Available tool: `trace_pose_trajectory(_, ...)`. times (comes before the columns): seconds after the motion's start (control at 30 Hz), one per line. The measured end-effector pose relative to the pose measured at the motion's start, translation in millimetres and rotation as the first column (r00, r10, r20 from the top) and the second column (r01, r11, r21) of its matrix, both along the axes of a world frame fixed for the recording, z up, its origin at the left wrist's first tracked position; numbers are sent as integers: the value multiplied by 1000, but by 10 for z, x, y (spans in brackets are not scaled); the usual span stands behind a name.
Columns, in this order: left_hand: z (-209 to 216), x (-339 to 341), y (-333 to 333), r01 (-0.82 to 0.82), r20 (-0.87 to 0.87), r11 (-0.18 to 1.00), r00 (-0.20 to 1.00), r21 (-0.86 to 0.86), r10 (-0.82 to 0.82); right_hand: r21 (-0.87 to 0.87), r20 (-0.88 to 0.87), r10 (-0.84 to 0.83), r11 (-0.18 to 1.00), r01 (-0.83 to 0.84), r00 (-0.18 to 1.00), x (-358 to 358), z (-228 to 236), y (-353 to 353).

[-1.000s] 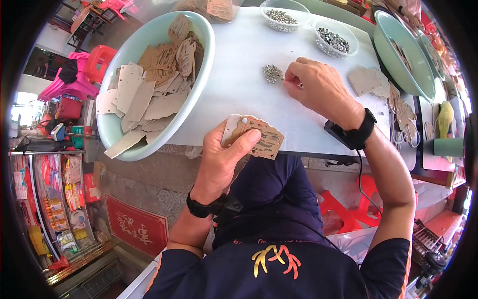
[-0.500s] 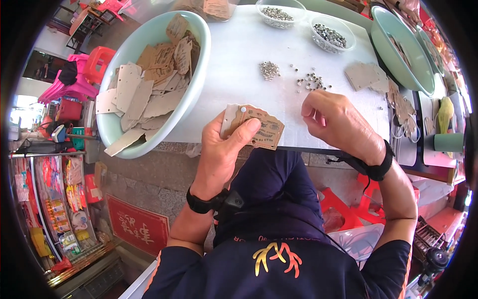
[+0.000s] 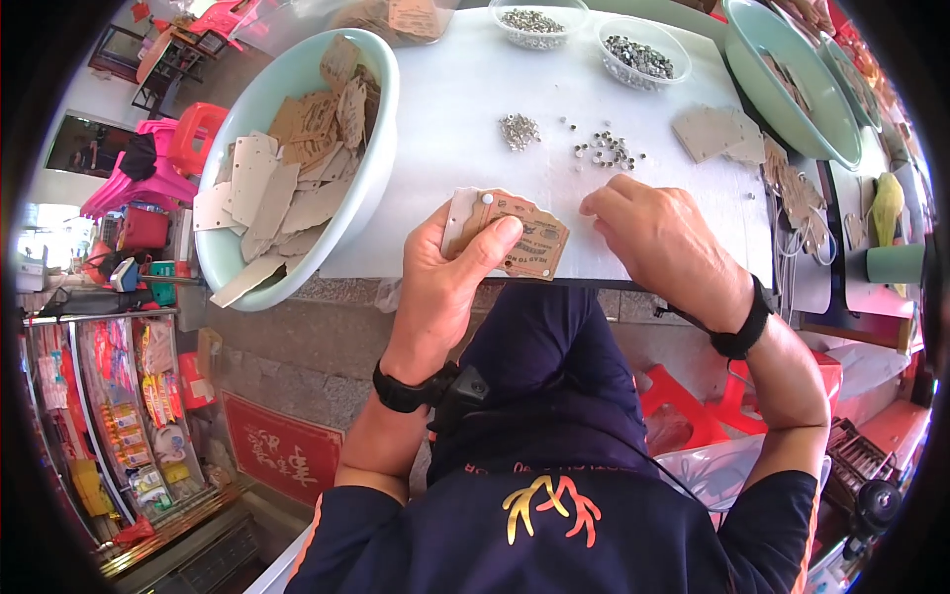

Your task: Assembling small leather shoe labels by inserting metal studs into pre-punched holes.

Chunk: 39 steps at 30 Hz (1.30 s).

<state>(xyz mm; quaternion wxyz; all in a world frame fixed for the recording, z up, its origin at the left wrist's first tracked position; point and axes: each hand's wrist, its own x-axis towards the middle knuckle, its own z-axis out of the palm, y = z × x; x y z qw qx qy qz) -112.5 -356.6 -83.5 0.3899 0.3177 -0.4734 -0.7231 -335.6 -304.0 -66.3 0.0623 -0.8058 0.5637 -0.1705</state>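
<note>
My left hand grips a brown printed cardboard piece with wavy edges, together with a greyish board behind it. The thumb presses on the printed face. A round silver rivet sits near the top left corner, and a small dark hole shows at the lower edge. To the right, my right hand hovers over the table edge, fingertips drawn together and pointing left toward the cardboard, apart from it. Whatever those fingers hold is too small or hidden. Beyond lie a heap of small silver rivet parts and scattered metal caps.
A pale green basin of cardboard pieces stands at left. Two clear bowls of metal parts, one silver and one darker, sit at the back. Grey boards and another green basin are at right.
My right hand has come slightly left, nearer the cardboard, with its fingertips drawn together. My left hand keeps its hold on the cardboard. The whole view has shifted a little.
</note>
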Motion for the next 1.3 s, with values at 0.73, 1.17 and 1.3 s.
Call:
trace_pose_trajectory(0.73,40,-110,-24,11,2,993,1000,-117,-11,-17,31,-40,999,40,999,-91,-3,4)
trace_pose_trajectory(1.17,210,-234,59,149,38,979,989,-139,-145,534,808,-329,759,-372,489,-203,162,-84)
trace_pose_trajectory(1.3,180,-219,46,214,48,965,977,-154,-209,566,808,-366,699,-437,462,-259,161,-89)
